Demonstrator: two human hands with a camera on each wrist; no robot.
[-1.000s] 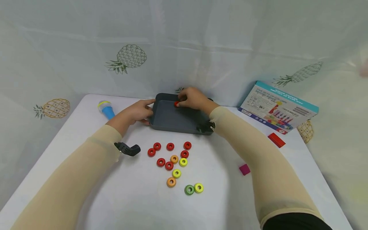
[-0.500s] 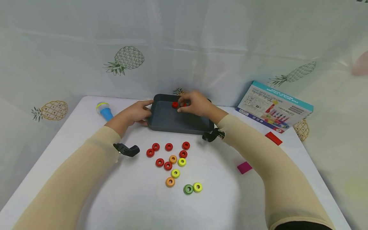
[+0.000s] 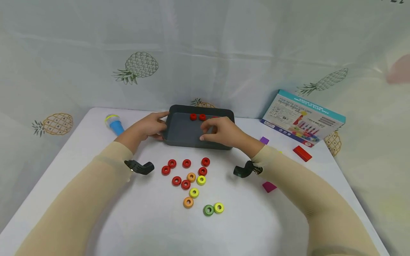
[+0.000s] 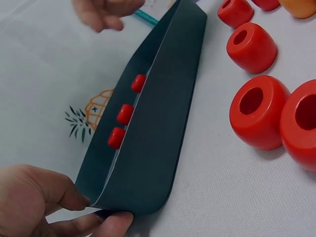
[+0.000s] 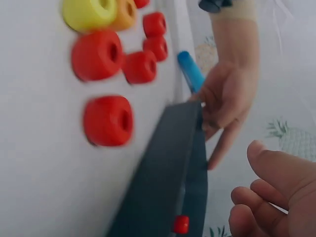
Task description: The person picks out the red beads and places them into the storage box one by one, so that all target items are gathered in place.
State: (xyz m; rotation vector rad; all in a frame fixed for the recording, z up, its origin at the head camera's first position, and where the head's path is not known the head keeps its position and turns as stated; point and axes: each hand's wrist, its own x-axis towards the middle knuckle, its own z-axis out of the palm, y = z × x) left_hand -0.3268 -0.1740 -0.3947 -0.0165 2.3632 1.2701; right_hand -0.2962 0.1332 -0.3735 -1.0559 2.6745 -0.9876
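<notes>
white table point(image 3: 144, 220), set against a pale backdrop point(image 3: 205, 46) printed with pineapples. a toy microphone point(image 3: 115, 124) lies at the far left and a printed box point(image 3: 302, 119) leans at the far right.

grey tray point(image 3: 179, 137): at the far edge of the table, left end held by the left hand point(image 3: 148, 126). the left wrist view confirms the grip: thumb and fingers clamped on the tray's corner, pinching the wall.

right hand point(image 3: 222, 131): drawn back toward the near side of the tray compared with half a second ago, when it was by the far wall with red at its fingers. its thumb and forefinger now stand apart; the right wrist view shows nothing between them.

contents of the tray: three red beads point(image 3: 202, 117) in a row along the far wall, the rightmost partly hidden behind the right hand in the head view but plain in the left wrist view. it sits slightly farther from its neighbour than the other two do from each other.

outside the tray: seven red rings point(image 3: 176, 181) on the table, with orange, yellow and green ones among or near them; this count matches the earlier frames.

finding, as judged: the adjusting of the row is finished for now, and the loose rings are untouched.
</notes>
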